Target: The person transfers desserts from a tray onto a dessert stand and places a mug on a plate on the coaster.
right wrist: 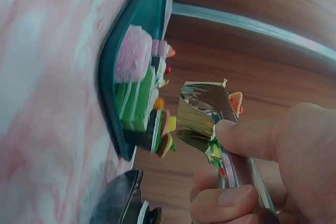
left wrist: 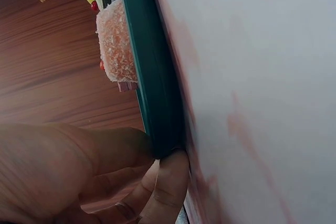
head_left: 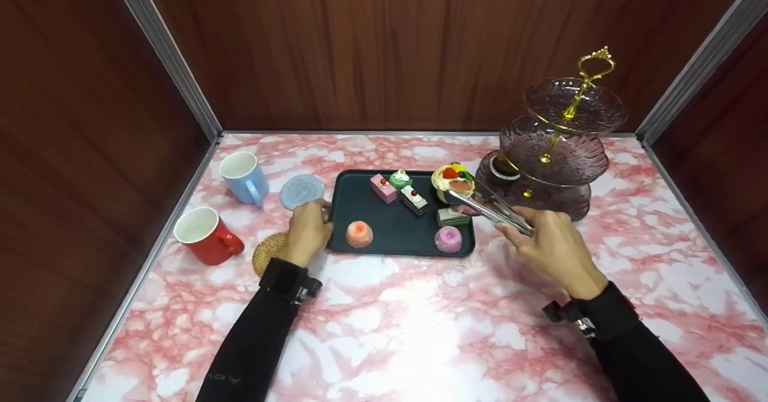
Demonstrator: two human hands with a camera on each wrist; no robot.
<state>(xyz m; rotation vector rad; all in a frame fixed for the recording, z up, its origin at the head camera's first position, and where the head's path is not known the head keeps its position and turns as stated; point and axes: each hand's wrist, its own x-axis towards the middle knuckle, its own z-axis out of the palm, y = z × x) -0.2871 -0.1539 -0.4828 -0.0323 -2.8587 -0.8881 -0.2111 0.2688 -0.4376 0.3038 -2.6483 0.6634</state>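
My left hand (head_left: pixel 307 232) pinches the left rim of a dark green tray (head_left: pixel 396 247), thumb above and fingers below in the left wrist view. My right hand (head_left: pixel 552 247) grips metal tongs (head_left: pixel 501 216). Between the tong ends is a fruit-topped cupcake (head_left: pixel 445 181), which the left wrist view shows raised over the tray. An orange round cake (head_left: pixel 359 234) and a purple one (head_left: pixel 449 239) lie along the tray's near side. A green layered slice (head_left: pixel 451 217) lies partly under the tongs. A pink slice (head_left: pixel 383 188), a small green cake (head_left: pixel 400 178) and a dark slice (head_left: pixel 414 200) sit farther back.
A three-tier glass stand (head_left: pixel 555 150) with a gold handle stands behind the right hand, a dark round cake (head_left: pixel 504 167) on its lowest tier. On the left are a blue mug (head_left: pixel 244 178), a red mug (head_left: pixel 207 240), a grey coaster (head_left: pixel 302 192) and a woven coaster (head_left: pixel 268 253).
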